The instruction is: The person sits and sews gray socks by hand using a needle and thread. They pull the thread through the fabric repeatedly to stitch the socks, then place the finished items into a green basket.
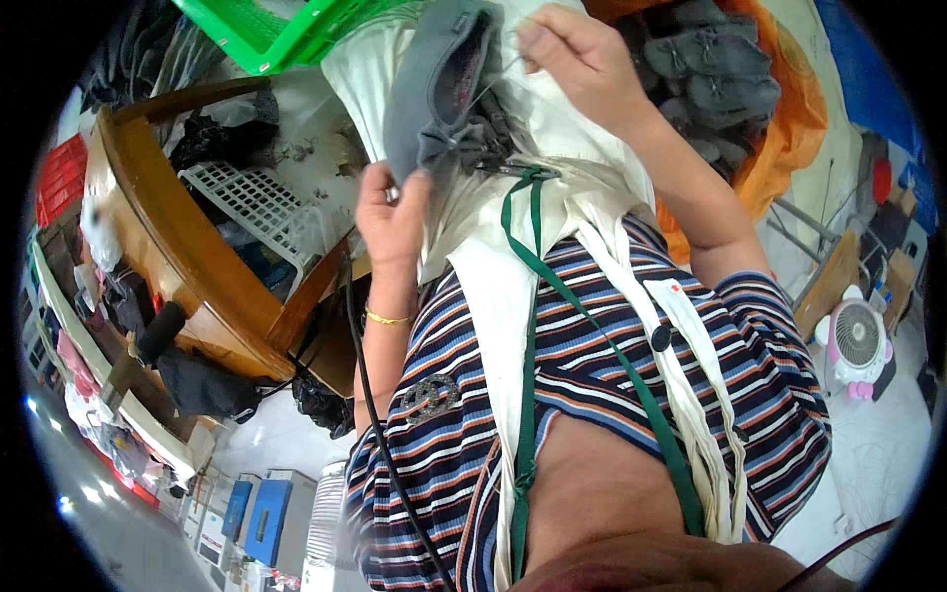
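A grey fabric shoe lies over my lap, its dark opening turned to the right. My left hand is closed on the shoe's near end, where the cloth is bunched. Up and to the right, my right hand is raised in a pinch. A thin pale thread runs taut from the shoe's opening toward those fingers; whether a needle is there is too small to tell. Beneath the shoe spreads a whitish apron. Near my waist, a dark metal tool, partly covered, lies by a green strap.
An orange sack of several grey shoes stands at the right. A green plastic crate is at the top. On the left are a curved wooden table edge and a white basket. A black cable hangs past my left forearm.
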